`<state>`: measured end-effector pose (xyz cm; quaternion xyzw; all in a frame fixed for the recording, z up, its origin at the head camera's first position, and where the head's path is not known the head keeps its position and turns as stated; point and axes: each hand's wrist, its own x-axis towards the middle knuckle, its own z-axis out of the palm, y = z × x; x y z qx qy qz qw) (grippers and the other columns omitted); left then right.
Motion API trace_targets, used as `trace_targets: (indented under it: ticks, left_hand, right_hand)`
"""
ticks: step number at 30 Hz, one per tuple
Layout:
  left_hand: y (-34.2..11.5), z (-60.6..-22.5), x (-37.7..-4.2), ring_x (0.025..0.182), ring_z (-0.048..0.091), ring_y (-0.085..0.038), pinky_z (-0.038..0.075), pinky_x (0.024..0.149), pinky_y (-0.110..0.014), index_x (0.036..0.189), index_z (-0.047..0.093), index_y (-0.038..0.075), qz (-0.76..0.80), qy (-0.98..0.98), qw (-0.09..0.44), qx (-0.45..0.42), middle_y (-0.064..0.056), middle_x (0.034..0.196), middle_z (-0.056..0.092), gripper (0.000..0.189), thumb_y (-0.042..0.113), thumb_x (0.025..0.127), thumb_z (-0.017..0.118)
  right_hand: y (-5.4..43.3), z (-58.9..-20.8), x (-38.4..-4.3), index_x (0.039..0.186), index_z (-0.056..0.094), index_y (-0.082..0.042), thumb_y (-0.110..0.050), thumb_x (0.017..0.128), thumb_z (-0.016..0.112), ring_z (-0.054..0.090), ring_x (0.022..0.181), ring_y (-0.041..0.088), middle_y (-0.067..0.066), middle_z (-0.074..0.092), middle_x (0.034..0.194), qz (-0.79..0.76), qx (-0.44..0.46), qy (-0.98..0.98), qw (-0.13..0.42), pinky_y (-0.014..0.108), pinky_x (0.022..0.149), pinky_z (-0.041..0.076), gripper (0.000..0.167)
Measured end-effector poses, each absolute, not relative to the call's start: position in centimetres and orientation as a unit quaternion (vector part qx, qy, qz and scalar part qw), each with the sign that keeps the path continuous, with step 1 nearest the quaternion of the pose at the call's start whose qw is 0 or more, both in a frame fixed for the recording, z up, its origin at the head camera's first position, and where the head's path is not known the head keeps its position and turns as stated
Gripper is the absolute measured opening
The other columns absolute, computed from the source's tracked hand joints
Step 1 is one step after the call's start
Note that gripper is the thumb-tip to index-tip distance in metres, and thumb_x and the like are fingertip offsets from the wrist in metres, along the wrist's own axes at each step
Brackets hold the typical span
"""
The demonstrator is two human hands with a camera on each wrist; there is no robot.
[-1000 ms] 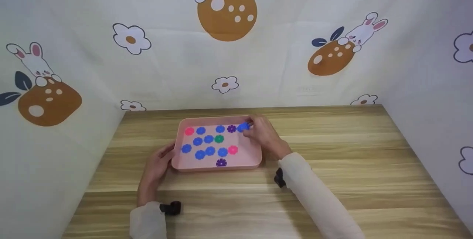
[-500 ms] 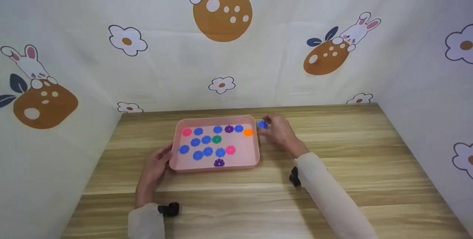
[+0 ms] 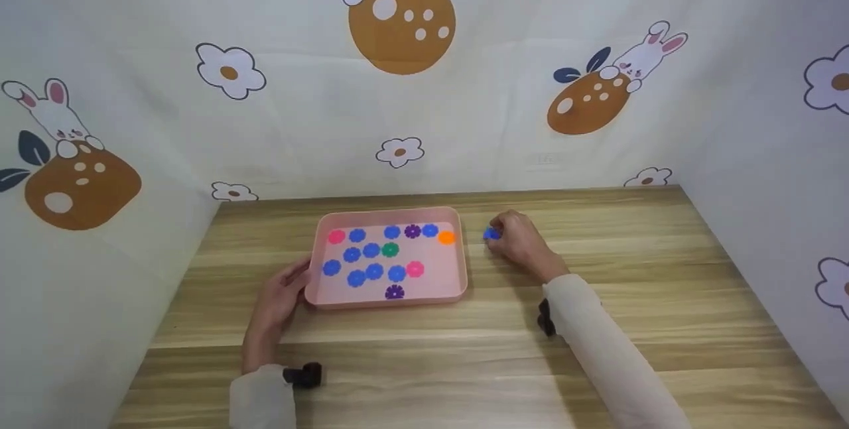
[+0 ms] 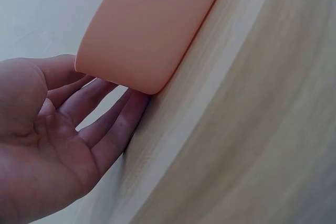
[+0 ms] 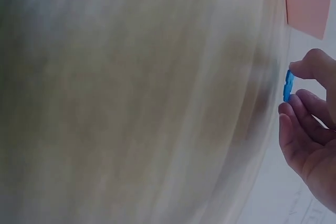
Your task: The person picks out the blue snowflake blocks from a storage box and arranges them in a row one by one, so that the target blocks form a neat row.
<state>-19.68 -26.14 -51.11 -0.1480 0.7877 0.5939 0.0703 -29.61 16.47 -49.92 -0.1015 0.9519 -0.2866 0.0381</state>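
Note:
My left hand [image 3: 282,293] rests against the left end of a shallow pink tray [image 3: 386,306]. In the left wrist view its fingers [image 4: 113,121] reach out nearly straight along the end wall of the tray [image 4: 142,30]. My right hand [image 3: 524,242], just right of the tray, pinches a blue snowflake disc [image 3: 491,233] by its edges. The right wrist view shows this blue disc [image 5: 288,86] edge-on between thumb and fingertips, close over the table. Several flat snowflake discs lie spread in the tray: mostly blue, with pink, purple, one green [image 3: 390,250] and one orange [image 3: 447,237].
The tray stands toward the back of a wood-grain table [image 3: 424,363]. A pale cloth [image 3: 298,117] printed with rabbits and flowers hangs behind the table and along both sides.
My right hand has moved right, out over the tray's rim, carrying the blue snowflake disc. The orange disc and another blue one now show where the hand was. My left hand has stayed put.

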Motion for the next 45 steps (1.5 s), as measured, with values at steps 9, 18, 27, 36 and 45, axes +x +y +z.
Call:
trace_targets:
  ticks: [9,18,27,36,45]
  left_hand:
    - [-26.2,-51.2,-19.7,0.141,0.048,-0.027,0.045,0.114,-0.042,0.152,0.043,0.014,0.594,0.789,0.070,-0.141,-0.012,0.157,0.045,0.047,0.025,0.107,0.048]
    - [-26.2,-51.2,-19.5,0.143,0.045,-0.027,0.041,0.117,-0.046,0.152,0.045,0.016,0.600,0.784,0.070,-0.143,-0.011,0.157,0.044,0.047,0.026,0.106,0.049]
    - [-26.2,-51.4,-19.6,0.139,0.048,-0.028,0.053,0.098,-0.020,0.149,0.046,0.005,0.618,0.777,0.040,-0.116,-0.017,0.153,0.047,0.045,0.016,0.106,0.050]
    - [-26.4,-51.4,-19.5,0.142,0.046,-0.028,0.044,0.115,-0.044,0.152,0.042,0.010,0.612,0.776,0.064,-0.135,-0.014,0.157,0.043,0.046,0.020,0.107,0.046]
    - [-26.4,-51.2,-19.4,0.144,0.044,-0.028,0.041,0.117,-0.046,0.153,0.042,0.014,0.604,0.782,0.070,-0.135,-0.011,0.159,0.042,0.047,0.022,0.107,0.048]
  right_hand:
    - [16.4,-49.6,-29.9,0.123,0.065,0.009,-0.015,0.088,0.072,0.065,0.112,0.032,0.023,0.067,0.121,-0.281,-0.112,0.951,0.062,0.046,0.099,0.056,0.043]
    - [15.7,-47.5,-30.9,0.131,0.063,0.000,-0.022,0.090,0.074,0.060,0.121,0.032,0.018,0.065,0.130,-0.371,-0.095,0.920,0.085,0.047,0.104,0.053,0.048]
    - [11.9,-47.0,-31.1,0.126,0.066,0.000,-0.016,0.088,0.076,0.059,0.118,0.033,0.016,0.067,0.125,-0.410,-0.132,0.901,0.044,0.047,0.105,0.051,0.043]
    - [7.8,-47.6,-31.0,0.128,0.066,-0.006,-0.013,0.090,0.074,0.062,0.113,0.028,0.011,0.066,0.127,-0.449,-0.101,0.883,0.096,0.039,0.097,0.058,0.039]
    - [6.2,-48.0,-31.4,0.125,0.069,-0.011,-0.009,0.089,0.074,0.065,0.117,0.023,0.006,0.070,0.125,-0.422,-0.079,0.898,0.098,0.036,0.099,0.057,0.036]
